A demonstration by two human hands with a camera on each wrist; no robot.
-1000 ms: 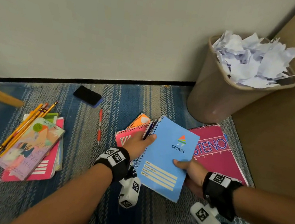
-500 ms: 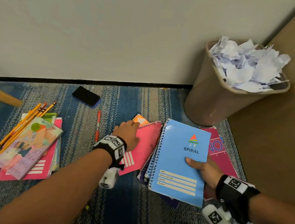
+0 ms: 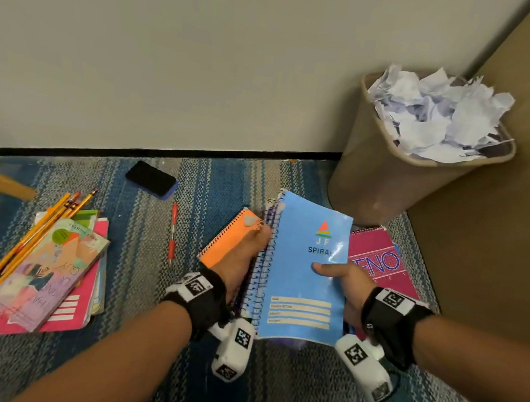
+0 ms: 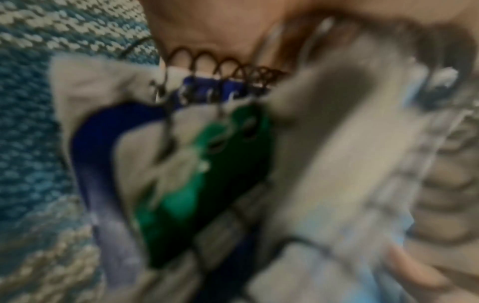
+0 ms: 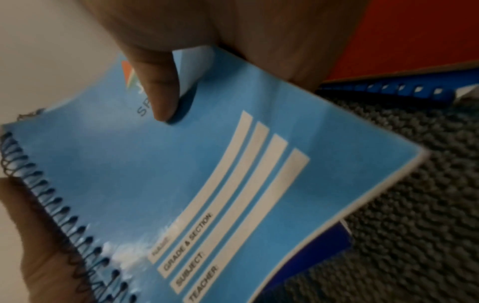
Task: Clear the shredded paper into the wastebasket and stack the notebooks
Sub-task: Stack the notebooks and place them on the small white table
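Left hand (image 3: 244,258) back beside one blue notebook (image 3: 302,271)

Place: office or study corner, on the floor.
Evidence: striped rug (image 3: 142,226), plain wall (image 3: 207,55), wastebasket (image 3: 375,180), scattered notebooks (image 3: 306,271).
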